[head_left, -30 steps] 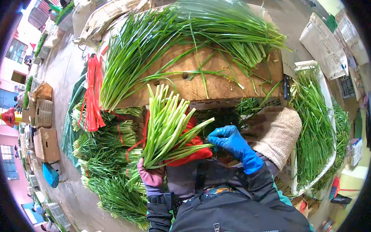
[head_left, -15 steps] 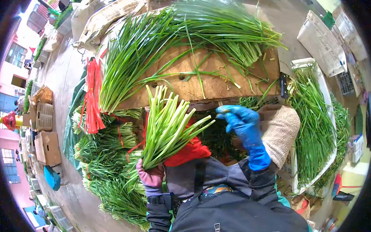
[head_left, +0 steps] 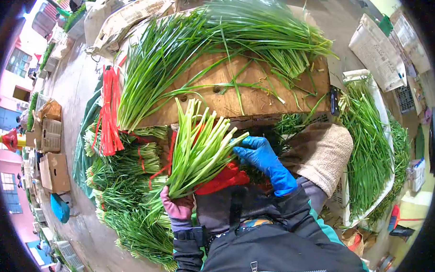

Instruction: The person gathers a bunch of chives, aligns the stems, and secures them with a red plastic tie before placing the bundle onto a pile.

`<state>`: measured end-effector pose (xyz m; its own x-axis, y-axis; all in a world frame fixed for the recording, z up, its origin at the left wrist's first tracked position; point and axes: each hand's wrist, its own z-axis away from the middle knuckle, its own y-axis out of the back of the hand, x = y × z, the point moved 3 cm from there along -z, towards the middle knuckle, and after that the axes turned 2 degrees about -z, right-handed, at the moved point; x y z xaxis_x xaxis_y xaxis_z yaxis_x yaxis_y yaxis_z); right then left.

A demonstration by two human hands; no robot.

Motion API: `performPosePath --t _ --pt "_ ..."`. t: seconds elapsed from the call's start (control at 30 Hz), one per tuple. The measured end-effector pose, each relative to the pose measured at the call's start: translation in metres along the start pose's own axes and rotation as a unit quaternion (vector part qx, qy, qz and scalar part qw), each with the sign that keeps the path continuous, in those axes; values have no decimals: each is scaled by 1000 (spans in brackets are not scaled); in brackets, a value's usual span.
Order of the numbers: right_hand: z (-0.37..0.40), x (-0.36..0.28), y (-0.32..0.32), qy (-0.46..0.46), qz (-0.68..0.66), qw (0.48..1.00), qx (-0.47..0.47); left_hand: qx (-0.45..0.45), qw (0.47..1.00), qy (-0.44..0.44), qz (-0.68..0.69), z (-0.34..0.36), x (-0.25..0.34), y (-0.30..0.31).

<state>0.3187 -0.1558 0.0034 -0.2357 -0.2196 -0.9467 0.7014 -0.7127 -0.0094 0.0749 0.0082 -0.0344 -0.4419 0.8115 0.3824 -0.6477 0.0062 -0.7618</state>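
Observation:
My left hand (head_left: 177, 204), in a purple-pink glove, is closed around the leafy part of a bunch of garlic chives (head_left: 198, 152). Its pale cut stalk ends fan upward and to the right. In a blue rubber glove, my right hand (head_left: 261, 159) is at the bunch's right side, its fingers pinched at the end of an outer stalk. Behind the bunch lies a red cloth (head_left: 224, 180) across my lap.
Loose garlic chives (head_left: 167, 62) lie across a wooden board (head_left: 190, 104) ahead. Red ties (head_left: 110, 113) hang at its left corner, above tied bundles (head_left: 138, 195). A knife-like black handle (head_left: 333, 100) is at the board's right edge. A white crate (head_left: 392, 178) of greens stands right.
My right hand has moved left and slightly down, from apart from the bunch to its outer stalk ends. My left hand still holds the bunch in nearly the same place.

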Motion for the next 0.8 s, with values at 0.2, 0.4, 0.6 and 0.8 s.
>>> performPosePath --t 0.2,0.4,0.6,0.8 --pt "-9 -3 -12 19 -170 984 40 -2 999 -27 -21 -1 1 2" --pt "1 -1 -29 -10 -174 978 -116 7 989 -82 -127 0 0 9" --pt "23 -4 -25 -80 -221 961 -148 29 997 -37 -64 -6 6 22" --pt "27 -6 10 -58 -124 983 -119 28 998 -14 -55 -3 3 9"
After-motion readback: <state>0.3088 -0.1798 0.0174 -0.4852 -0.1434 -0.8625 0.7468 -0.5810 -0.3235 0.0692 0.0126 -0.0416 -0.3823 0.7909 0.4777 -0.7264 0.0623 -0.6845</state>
